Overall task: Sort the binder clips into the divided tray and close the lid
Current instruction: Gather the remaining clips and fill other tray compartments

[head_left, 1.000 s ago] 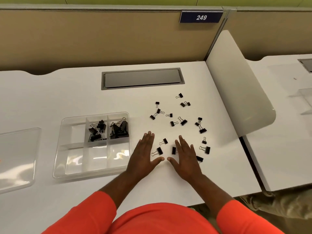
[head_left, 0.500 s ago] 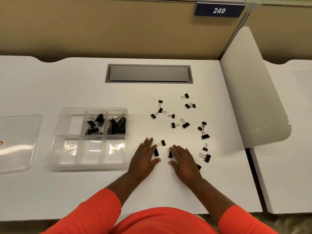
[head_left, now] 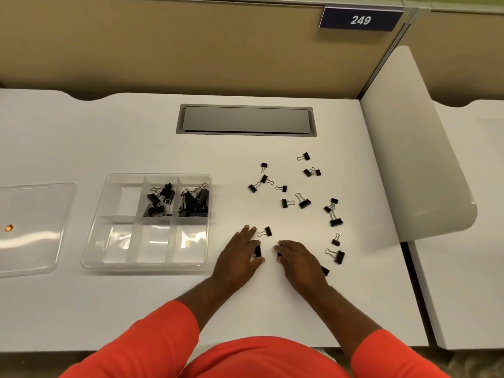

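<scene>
The clear divided tray (head_left: 152, 266) sits left of my hands; its back middle and back right compartments hold several black binder clips (head_left: 161, 200). Its clear lid (head_left: 35, 211) lies flat at the far left. Several more binder clips (head_left: 302, 201) are scattered on the white desk to the right. My left hand (head_left: 238, 255) lies low on the desk, with thumb and fingers closing round a small clip (head_left: 257, 251). Beside it, my right hand (head_left: 298, 260) curls its fingertips onto another clip (head_left: 279, 254). One loose clip (head_left: 266, 231) lies just beyond both hands.
A grey cable hatch (head_left: 245, 120) is set into the desk at the back. A rounded white divider panel (head_left: 414, 159) stands along the right edge, and a tan partition wall rises behind. A clip (head_left: 325, 270) peeks out under my right wrist.
Both hands have drawn back slightly and gone from flat, spread fingers to curling onto the two nearest clips. The camera view has shifted left and down.
</scene>
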`<action>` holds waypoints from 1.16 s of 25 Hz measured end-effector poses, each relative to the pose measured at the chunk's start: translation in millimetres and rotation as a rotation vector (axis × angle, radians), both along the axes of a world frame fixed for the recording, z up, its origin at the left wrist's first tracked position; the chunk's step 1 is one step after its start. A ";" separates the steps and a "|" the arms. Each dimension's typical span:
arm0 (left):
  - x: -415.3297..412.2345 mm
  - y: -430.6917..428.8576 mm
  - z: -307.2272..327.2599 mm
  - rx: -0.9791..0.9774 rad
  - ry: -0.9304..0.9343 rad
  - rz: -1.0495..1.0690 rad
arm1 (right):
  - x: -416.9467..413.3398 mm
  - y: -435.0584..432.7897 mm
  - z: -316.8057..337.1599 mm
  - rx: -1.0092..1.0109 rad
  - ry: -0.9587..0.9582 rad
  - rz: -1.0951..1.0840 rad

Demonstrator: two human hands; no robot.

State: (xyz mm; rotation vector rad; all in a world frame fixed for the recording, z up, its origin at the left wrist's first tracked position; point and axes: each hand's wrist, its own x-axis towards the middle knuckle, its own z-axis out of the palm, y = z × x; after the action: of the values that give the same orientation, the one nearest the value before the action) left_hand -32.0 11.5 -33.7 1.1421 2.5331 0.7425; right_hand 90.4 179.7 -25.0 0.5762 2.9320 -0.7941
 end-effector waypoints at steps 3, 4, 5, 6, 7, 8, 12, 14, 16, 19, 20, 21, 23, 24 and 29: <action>-3.0 -6.2 10.2 0.067 0.043 -0.011 | -6.7 -5.4 7.7 -0.020 0.032 -0.067; -4.4 -7.8 13.9 0.090 0.057 -0.008 | -9.8 -7.6 10.0 -0.027 0.053 -0.089; -7.5 -12.8 18.3 0.108 0.064 0.001 | -15.3 -13.0 13.2 -0.033 0.078 -0.104; -10.2 -18.0 23.3 0.119 0.068 0.010 | -20.6 -18.8 16.3 -0.038 0.101 -0.113; -13.6 -23.3 28.1 0.133 0.073 0.019 | -26.1 -24.8 19.3 -0.037 0.122 -0.113; -17.0 -29.6 32.0 0.148 0.079 0.027 | -31.8 -31.7 22.1 -0.026 0.143 -0.105; -31.3 -57.7 43.0 0.172 0.107 0.059 | -51.9 -60.3 31.9 -0.037 0.235 -0.074; -40.3 -75.1 47.6 0.178 0.114 0.098 | -62.5 -76.0 36.0 -0.044 0.280 -0.047; -48.8 -95.3 48.9 0.175 0.124 0.130 | -72.9 -92.1 39.7 -0.041 0.313 -0.033; -60.6 -124.4 46.9 0.150 0.130 0.161 | -84.2 -113.0 42.1 -0.051 0.356 -0.014; -64.6 -133.6 45.9 0.142 0.118 0.167 | -87.2 -120.6 42.6 -0.056 0.361 -0.008; -68.4 -141.6 45.1 0.136 0.112 0.171 | -89.9 -127.8 43.1 -0.062 0.361 -0.005; -75.6 -154.4 42.8 0.123 0.119 0.165 | -95.1 -142.5 44.3 -0.076 0.352 -0.008; -78.7 -159.6 41.4 0.117 0.124 0.157 | -97.4 -149.7 44.6 -0.084 0.351 -0.011; -91.6 -178.6 39.4 0.101 0.133 0.100 | -107.8 -175.2 43.6 -0.095 0.358 -0.062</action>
State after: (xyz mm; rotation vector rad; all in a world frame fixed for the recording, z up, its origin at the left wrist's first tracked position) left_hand -123.6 -167.1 5.7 1.1389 2.7081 0.8539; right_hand -17.4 4.5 18.6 0.5725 3.1807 -1.1472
